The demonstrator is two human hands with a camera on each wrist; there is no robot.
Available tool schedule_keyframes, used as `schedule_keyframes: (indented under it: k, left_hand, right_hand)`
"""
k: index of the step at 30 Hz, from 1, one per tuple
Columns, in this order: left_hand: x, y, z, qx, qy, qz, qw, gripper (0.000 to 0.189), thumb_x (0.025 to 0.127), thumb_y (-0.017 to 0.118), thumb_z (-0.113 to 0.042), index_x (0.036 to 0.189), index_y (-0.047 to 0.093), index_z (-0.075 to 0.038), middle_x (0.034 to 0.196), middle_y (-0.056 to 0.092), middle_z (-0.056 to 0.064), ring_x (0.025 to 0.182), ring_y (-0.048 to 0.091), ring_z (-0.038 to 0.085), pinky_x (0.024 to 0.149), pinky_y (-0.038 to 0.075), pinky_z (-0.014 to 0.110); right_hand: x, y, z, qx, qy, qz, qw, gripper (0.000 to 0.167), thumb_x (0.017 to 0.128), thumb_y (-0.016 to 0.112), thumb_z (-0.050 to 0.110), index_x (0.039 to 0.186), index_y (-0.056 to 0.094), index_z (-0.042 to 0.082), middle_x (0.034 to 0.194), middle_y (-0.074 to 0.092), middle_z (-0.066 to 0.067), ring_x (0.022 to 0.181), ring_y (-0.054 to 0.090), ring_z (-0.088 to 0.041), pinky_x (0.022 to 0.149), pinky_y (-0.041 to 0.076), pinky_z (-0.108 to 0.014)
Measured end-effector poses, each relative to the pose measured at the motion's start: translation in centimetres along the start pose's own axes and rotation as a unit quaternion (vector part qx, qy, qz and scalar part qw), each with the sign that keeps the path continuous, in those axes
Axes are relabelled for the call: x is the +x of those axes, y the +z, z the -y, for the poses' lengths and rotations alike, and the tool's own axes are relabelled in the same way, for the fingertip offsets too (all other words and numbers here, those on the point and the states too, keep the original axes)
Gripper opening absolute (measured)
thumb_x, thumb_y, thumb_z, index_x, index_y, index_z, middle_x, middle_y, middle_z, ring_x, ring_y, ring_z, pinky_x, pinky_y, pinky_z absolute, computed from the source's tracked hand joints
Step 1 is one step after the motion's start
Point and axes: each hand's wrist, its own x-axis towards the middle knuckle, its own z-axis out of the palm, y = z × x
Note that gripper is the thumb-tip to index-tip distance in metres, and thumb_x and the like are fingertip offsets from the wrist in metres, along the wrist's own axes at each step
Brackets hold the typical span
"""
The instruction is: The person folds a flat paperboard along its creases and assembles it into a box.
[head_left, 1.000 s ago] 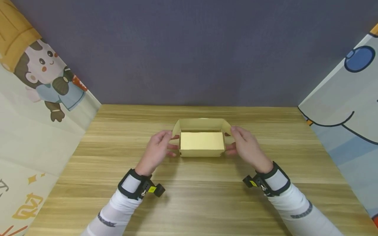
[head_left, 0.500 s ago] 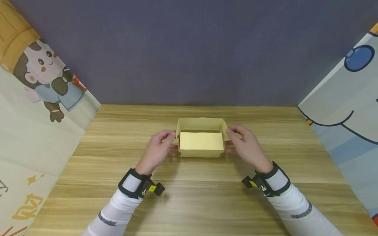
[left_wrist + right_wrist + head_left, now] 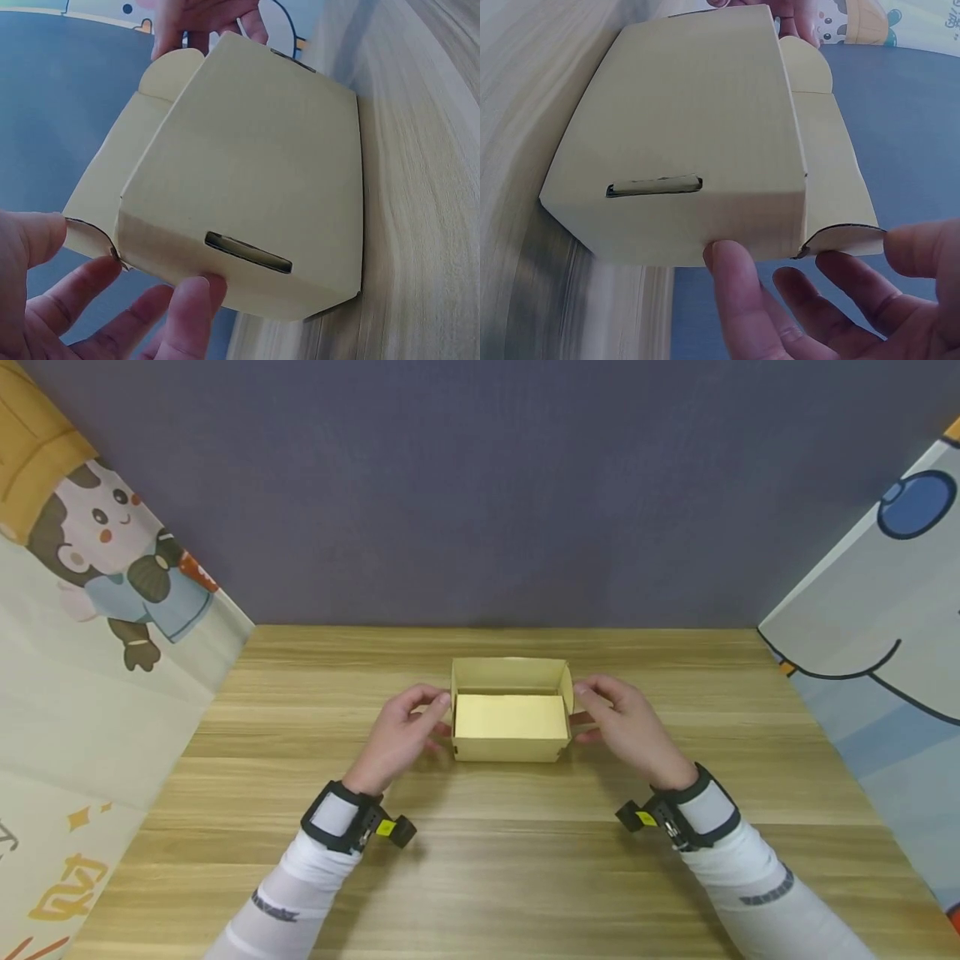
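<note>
A small yellow-brown cardboard box point(image 3: 512, 750) stands on the table with its lid point(image 3: 510, 673) raised at the back. Inside its rim shows a flat pale yellow surface point(image 3: 512, 717); whether it is a panel or a separate thing, I cannot tell. At the box's left end, my left hand point(image 3: 397, 735) holds the lid's side flap point(image 3: 91, 234) by thumb and forefinger, other fingers beside the wall. My right hand point(image 3: 633, 731) does likewise with the opposite flap point(image 3: 847, 238). A narrow slot point(image 3: 247, 253) shows near the lower front edge.
The wood-grain table point(image 3: 510, 877) extends around the box. A dark panel point(image 3: 495, 493) rises behind it, and cartoon-printed sheets point(image 3: 112, 710) flank both sides. Each wrist carries a strapped camera point(image 3: 397, 831).
Both side flaps of the lid have turned inward from their splayed position, my thumbs and fingers moving in with them. The box has stayed in nearly the same place.
</note>
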Motion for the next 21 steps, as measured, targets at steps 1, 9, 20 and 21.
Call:
schedule_keyframes:
  k: [1,9,20,21]
  left_hand:
    - [0.09,-0.01,0.04,0.0,0.001,0.001,1.0,0.037,0.109,0.063,-0.034,0.127,0.068,-0.003,0.136,0.061,0.016,0.091,0.074,0.032,0.078,0.062,0.06]
    - [0.65,-0.04,0.09,-0.007,0.001,0.001,1.0,0.034,0.109,0.063,-0.035,0.125,0.069,-0.005,0.129,0.066,0.013,0.089,0.072,0.031,0.081,0.06,0.064]
    - [0.98,0.09,-0.13,0.001,0.001,-0.005,1.0,0.033,0.109,0.062,-0.036,0.121,0.07,-0.006,0.116,0.068,0.013,0.09,0.07,0.032,0.082,0.059,0.064]
    - [1.03,0.1,-0.12,0.001,0.0,-0.004,1.0,0.034,0.109,0.062,-0.037,0.121,0.07,-0.006,0.115,0.068,0.014,0.09,0.07,0.032,0.082,0.059,0.063]
  right_hand:
    - [0.07,-0.02,-0.05,-0.001,-0.001,0.0,1.0,0.041,0.114,0.051,0.031,0.132,0.06,-0.005,0.135,0.059,-0.023,0.113,0.069,-0.042,0.084,0.064,-0.047]
    - [0.51,-0.01,-0.28,-0.009,-0.006,-0.002,0.9999,0.04,0.114,0.051,0.032,0.128,0.06,-0.004,0.133,0.059,-0.022,0.109,0.071,-0.036,0.088,0.062,-0.055]
    - [0.63,-0.11,-0.18,-0.013,-0.003,-0.003,0.9999,0.042,0.114,0.051,0.037,0.125,0.06,-0.003,0.13,0.059,-0.021,0.108,0.071,-0.035,0.087,0.063,-0.052]
    - [0.65,-0.11,-0.18,-0.014,-0.002,-0.002,0.9999,0.042,0.114,0.051,0.037,0.125,0.06,-0.003,0.129,0.059,-0.021,0.108,0.071,-0.035,0.087,0.063,-0.052]
